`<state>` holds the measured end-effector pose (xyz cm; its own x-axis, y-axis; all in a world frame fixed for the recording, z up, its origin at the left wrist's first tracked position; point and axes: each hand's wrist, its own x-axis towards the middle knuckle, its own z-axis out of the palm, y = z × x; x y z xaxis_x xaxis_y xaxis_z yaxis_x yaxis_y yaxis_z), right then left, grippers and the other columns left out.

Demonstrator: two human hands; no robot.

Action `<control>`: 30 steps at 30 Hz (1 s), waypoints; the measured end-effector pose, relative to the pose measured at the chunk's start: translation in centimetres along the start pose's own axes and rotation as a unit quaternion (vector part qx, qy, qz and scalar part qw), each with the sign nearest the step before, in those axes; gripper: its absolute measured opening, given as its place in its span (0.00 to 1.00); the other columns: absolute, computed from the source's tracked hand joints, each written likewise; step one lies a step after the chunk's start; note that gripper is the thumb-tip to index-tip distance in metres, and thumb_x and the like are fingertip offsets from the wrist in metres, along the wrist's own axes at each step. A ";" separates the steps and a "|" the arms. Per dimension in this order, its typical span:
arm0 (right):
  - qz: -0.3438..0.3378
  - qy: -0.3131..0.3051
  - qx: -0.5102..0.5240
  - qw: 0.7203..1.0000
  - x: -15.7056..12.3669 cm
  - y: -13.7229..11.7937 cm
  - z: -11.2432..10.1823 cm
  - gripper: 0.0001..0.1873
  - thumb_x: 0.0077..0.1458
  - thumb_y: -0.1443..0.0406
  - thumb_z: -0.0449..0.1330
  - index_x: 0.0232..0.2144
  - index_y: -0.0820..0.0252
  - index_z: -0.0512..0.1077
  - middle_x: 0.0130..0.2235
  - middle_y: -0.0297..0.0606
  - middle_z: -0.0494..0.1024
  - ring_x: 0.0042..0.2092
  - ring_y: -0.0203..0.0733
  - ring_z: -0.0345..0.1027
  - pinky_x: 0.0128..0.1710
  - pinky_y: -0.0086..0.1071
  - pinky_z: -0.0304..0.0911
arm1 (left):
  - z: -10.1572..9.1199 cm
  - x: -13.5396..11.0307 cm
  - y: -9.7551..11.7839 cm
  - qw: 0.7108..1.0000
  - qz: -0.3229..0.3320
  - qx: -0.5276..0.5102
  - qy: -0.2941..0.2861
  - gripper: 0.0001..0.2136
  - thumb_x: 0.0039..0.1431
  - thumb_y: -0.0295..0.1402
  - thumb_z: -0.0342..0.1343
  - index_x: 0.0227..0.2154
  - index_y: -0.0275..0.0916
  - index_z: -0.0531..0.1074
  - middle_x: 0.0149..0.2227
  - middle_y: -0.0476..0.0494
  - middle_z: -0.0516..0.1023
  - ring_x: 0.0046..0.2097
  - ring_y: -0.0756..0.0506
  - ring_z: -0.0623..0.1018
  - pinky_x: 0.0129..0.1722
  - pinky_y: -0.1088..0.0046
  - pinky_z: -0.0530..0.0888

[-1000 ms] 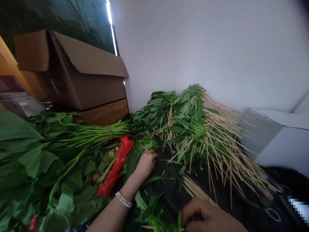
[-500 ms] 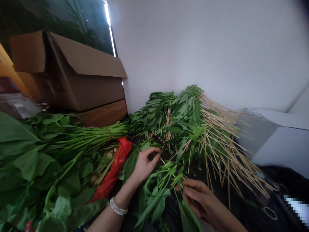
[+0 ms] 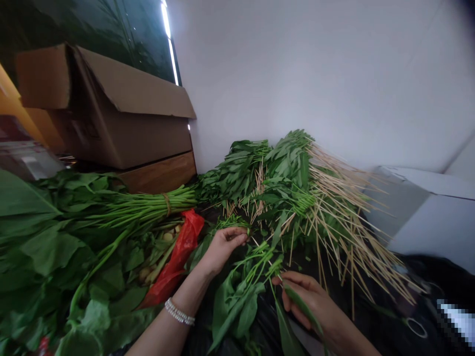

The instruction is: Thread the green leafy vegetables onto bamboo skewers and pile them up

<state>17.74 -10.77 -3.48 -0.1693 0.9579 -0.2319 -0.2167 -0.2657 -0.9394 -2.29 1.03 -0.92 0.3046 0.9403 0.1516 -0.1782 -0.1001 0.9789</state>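
My right hand (image 3: 309,301) grips a thin wooden skewer (image 3: 255,241) that slants up to the left. Leafy green stems (image 3: 247,296) are threaded along it, their long leaves hanging toward me. By the skewer's far tip, my left hand (image 3: 228,244) pinches a small green stem (image 3: 248,230) between thumb and fingers; a white beaded bracelet circles that wrist. Behind both hands lie finished-looking bunches of leaves on skewers (image 3: 297,163), bare stick ends (image 3: 356,232) fanned out to the right. Loose greens (image 3: 232,221) lie just beyond my left hand.
Large leafy greens, their stems (image 3: 148,207) tied in a bundle, fill the left side. A red plastic bag (image 3: 176,264) lies beside them. A cardboard box (image 3: 137,128) stands behind, and a white box (image 3: 430,212) at right. Black plastic (image 3: 256,336) lies underneath.
My left fingers have closed together near the skewer's tip, holding a stem. The threaded greens have shifted slightly, and a leaf now lies across my right hand.
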 end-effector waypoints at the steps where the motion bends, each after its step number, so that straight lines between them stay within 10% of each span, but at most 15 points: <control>1: -0.001 -0.004 0.004 1.000 0.0 0.0 0.0 0.25 0.44 0.47 0.65 0.33 0.64 0.73 0.18 0.30 0.71 0.12 0.23 0.48 0.12 0.22 0.36 | 0.0 0.0 0.0 1.000 0.001 -0.001 -0.003 0.10 0.47 0.35 0.66 0.31 0.35 0.78 0.30 0.47 0.78 0.32 0.51 0.74 0.34 0.78 0.69; 30: -0.025 -0.028 -0.023 0.999 -0.1 0.4 0.0 0.25 0.50 0.46 0.61 0.35 0.63 0.72 0.21 0.30 0.72 0.11 0.20 0.46 0.11 0.22 0.33 | 0.2 -0.1 0.3 0.999 0.002 0.049 0.014 0.10 0.40 0.34 0.69 0.26 0.36 0.78 0.26 0.48 0.80 0.29 0.50 0.76 0.34 0.74 0.70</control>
<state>17.64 -11.00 -3.87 -0.2131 0.9619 -0.1711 -0.1829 -0.2113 -0.9602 -2.21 0.90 -0.61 0.2779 0.9482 0.1536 -0.0860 -0.1347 0.9871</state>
